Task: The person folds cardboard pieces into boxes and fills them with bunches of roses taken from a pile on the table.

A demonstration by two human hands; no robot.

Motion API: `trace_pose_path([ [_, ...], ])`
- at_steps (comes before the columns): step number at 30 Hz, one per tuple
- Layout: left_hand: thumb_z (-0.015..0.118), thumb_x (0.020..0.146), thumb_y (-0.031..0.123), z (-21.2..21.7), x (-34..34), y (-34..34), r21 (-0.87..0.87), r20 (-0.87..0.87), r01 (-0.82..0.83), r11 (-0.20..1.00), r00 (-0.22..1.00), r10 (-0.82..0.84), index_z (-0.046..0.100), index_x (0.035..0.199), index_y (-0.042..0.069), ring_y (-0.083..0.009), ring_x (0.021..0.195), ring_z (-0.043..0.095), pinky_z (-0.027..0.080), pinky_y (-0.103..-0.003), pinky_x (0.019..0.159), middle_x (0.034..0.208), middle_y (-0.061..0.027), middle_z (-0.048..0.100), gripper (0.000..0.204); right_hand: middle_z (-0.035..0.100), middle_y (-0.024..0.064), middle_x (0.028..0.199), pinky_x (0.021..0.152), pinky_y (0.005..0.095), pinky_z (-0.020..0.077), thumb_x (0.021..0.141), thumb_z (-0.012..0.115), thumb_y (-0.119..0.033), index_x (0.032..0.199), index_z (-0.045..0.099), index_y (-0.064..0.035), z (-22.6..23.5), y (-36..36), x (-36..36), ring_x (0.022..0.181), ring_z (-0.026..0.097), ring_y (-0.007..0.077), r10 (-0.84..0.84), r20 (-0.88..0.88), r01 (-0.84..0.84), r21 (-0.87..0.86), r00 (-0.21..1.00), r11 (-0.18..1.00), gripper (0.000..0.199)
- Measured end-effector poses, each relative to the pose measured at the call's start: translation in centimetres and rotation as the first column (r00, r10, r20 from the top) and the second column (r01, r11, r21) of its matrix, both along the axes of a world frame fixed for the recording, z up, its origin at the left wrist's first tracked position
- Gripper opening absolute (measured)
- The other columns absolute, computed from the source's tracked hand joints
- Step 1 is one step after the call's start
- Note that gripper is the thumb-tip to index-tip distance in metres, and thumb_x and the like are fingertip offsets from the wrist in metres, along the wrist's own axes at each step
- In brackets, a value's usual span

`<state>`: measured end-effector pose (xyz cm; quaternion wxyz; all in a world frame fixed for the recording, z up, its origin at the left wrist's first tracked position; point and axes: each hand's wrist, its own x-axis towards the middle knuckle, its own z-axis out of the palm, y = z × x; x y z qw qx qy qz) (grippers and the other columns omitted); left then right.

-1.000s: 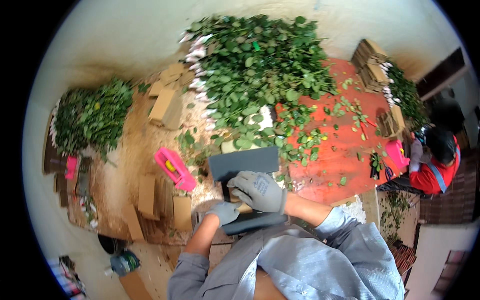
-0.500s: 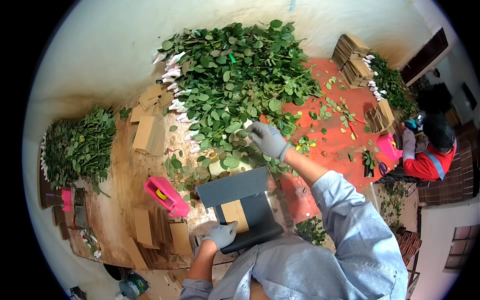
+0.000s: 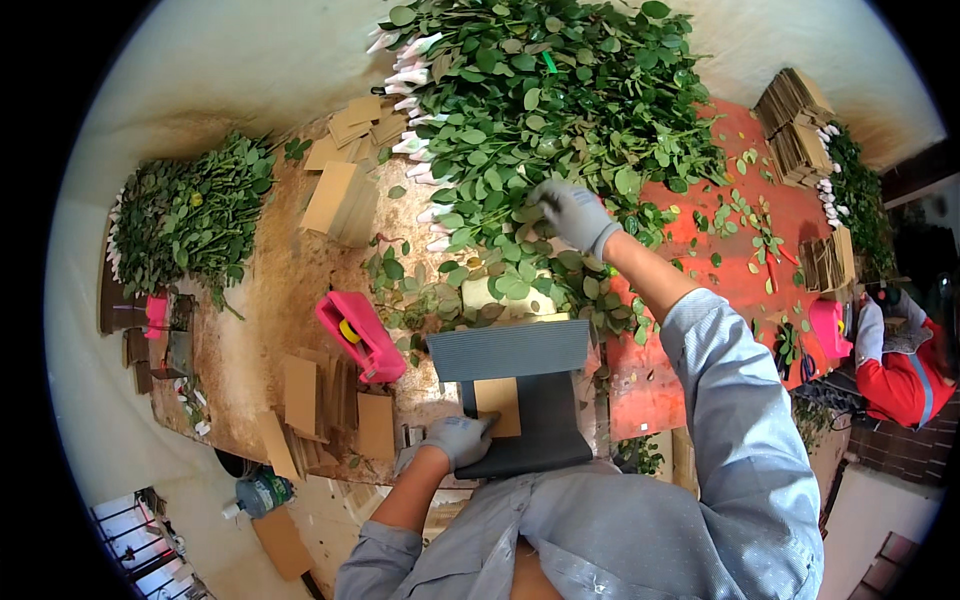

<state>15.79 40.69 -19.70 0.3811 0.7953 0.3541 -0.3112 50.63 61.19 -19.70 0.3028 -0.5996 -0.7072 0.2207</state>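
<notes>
My left hand (image 3: 455, 441), in a grey glove, rests at the left edge of a dark padded mat (image 3: 550, 420). Its fingers lie stretched out over the lower part of a small cardboard rectangle (image 3: 497, 400) on the mat. A ridged grey flap (image 3: 510, 350) stands along the mat's far side. Farther off, my gloved right hand (image 3: 575, 214) reaches into a big heap of leafy stems (image 3: 560, 120), its fingers curled around what looks like a leafy stem. White-covered tips (image 3: 410, 75) line the heap's left side.
A pink tape dispenser (image 3: 365, 335) stands left of the mat, near cardboard stacks (image 3: 302, 395). Another stem bundle (image 3: 190, 210) lies far left. Loose leaves scatter over the red surface (image 3: 745, 230). At right, a person in red (image 3: 905, 375) sits beside another pink dispenser (image 3: 828, 325).
The whole view has shifted, so the table appears higher and farther right. My right hand has moved slightly deeper into the stems; my left hand stays at the cardboard.
</notes>
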Motion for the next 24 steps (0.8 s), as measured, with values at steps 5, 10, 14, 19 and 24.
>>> trace_pose_path([
  [5, 0.043, 0.100, 0.035, -0.6, -0.5, -0.7, 0.003, -0.012, -0.037, 0.999, 0.999, 0.037, 0.048, 0.148, 0.021, -0.0405, 0.100, 0.069, 0.053, -0.050, 0.089, 0.111, -0.0233, 0.071, 0.050, 0.073, 0.0136, 0.103, 0.084, 0.0409, 0.0552, 0.096, 0.061, -0.019, 0.109, 0.070, -0.0095, -2.1, -5.6, -6.3, 0.096, 0.070, 0.0322, 0.542, -0.112, -0.543, -0.358, 0.833, 0.760, 0.018],
  [10, 0.052, 0.096, 0.035, 0.3, 0.4, -0.2, 0.086, 0.019, 0.009, 0.996, 1.000, -0.011, 0.054, 0.143, 0.018, -0.0401, 0.096, 0.069, 0.053, -0.050, 0.086, 0.108, -0.0206, 0.069, 0.050, 0.072, 0.0145, 0.103, 0.084, 0.0428, 0.0546, 0.099, 0.056, -0.029, 0.128, 0.064, -0.0108, -6.0, -7.4, -8.5, 0.098, 0.070, 0.0334, 0.719, 0.098, -0.599, -0.484, 0.688, 0.638, 0.035],
  [14, 0.062, 0.088, 0.032, 0.4, 1.8, 0.6, 0.211, -0.008, 0.233, 0.949, 0.972, -0.237, 0.056, 0.140, 0.014, -0.0379, 0.118, 0.058, 0.045, -0.051, 0.098, 0.124, -0.0187, 0.060, 0.055, 0.073, 0.0148, 0.107, 0.085, 0.0440, 0.0549, 0.096, 0.056, -0.034, 0.124, 0.068, -0.0102, -6.3, -8.5, -9.8, 0.102, 0.070, 0.0339, 0.615, 0.179, -0.412, -0.597, 0.768, 0.689, 0.039],
  [19, 0.066, 0.083, 0.033, -1.8, 2.1, 0.5, 0.480, 0.220, 0.103, 0.871, 0.947, -0.233, 0.053, 0.143, 0.010, -0.0353, 0.139, 0.036, 0.033, -0.053, 0.110, 0.142, -0.0162, 0.047, 0.065, 0.074, 0.0145, 0.116, 0.089, 0.0445, 0.0553, 0.094, 0.056, -0.035, 0.115, 0.076, -0.0106, -1.2, -8.6, -11.2, 0.110, 0.070, 0.0314, 0.619, 0.221, -0.228, -0.795, 0.754, 0.562, 0.038],
  [24, 0.066, 0.085, 0.035, -3.5, 1.8, -0.2, 0.534, 0.188, 0.128, 0.836, 0.946, -0.265, 0.050, 0.147, 0.010, -0.0344, 0.144, 0.033, 0.030, -0.054, 0.115, 0.150, -0.0148, 0.044, 0.069, 0.073, 0.0129, 0.119, 0.089, 0.0449, 0.0554, 0.095, 0.056, -0.031, 0.116, 0.076, -0.0116, -0.9, -9.1, -11.4, 0.112, 0.069, 0.0326, 0.575, 0.199, -0.166, -0.838, 0.793, 0.520, 0.036],
])
